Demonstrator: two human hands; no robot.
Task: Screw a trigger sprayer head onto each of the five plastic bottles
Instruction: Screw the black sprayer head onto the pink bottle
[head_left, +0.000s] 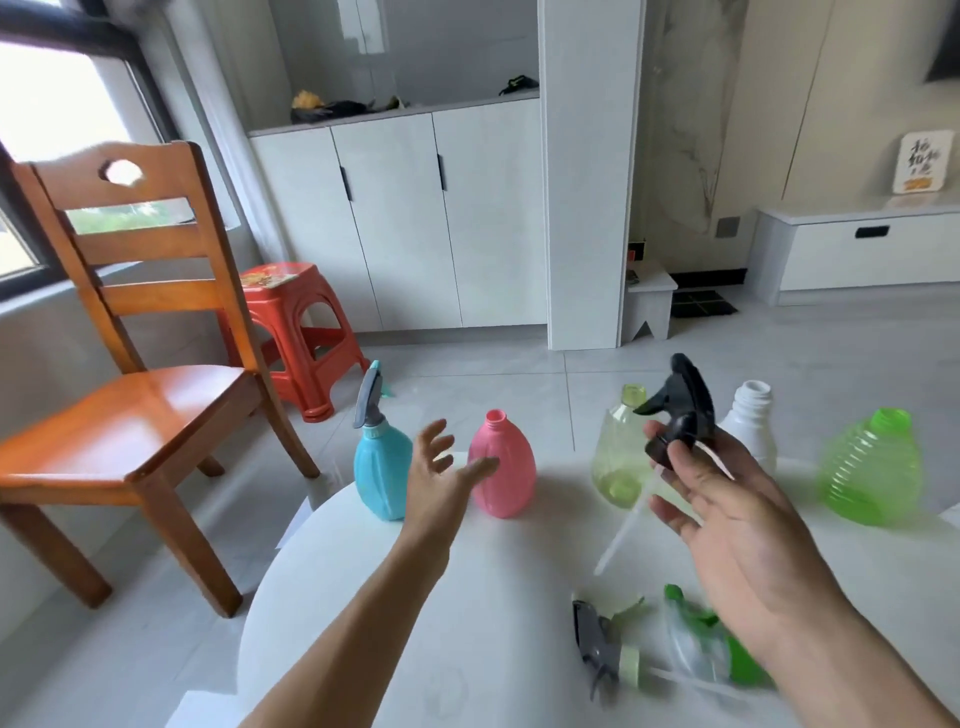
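Right hand pinches black trigger sprayer head at collar, dip tube slanting down-left. Pink bottle upright on white table, neck open, left of sprayer; left hand nearer, fingers spread, empty, just beside it. Blue bottle already capped. Pink body smooth, teardrop-shaped.

Bright daylight enters from the overexposed window at upper left; wide-angle edges bow, and the lower-right sprayer heads blur.
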